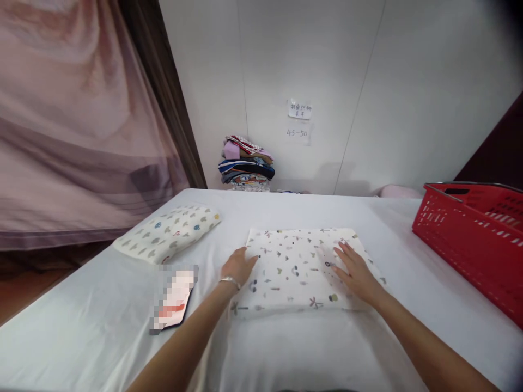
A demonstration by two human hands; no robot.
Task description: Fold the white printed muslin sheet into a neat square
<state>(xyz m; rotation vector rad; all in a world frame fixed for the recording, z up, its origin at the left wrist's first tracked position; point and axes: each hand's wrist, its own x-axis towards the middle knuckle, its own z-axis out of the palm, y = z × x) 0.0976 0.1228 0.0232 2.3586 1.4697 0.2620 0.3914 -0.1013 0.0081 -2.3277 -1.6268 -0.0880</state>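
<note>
A white cloth with small printed figures [294, 267] lies flat, in a rectangle, on the white-covered table in front of me. My left hand [239, 265] rests at its left edge, thumb apart from the fingers, with a bracelet at the wrist. On the right part of the cloth lies my right hand [356, 272], palm down with its fingers spread. Neither hand grips anything that I can see.
To the left are a patterned pillow [167, 233] and a phone [175, 299], partly pixelated. A red basket [474, 239] stands at the right. Folded cloths [247, 166] are stacked by the wall beyond the table's far edge [327, 197]. A curtain [81, 109] hangs at the left.
</note>
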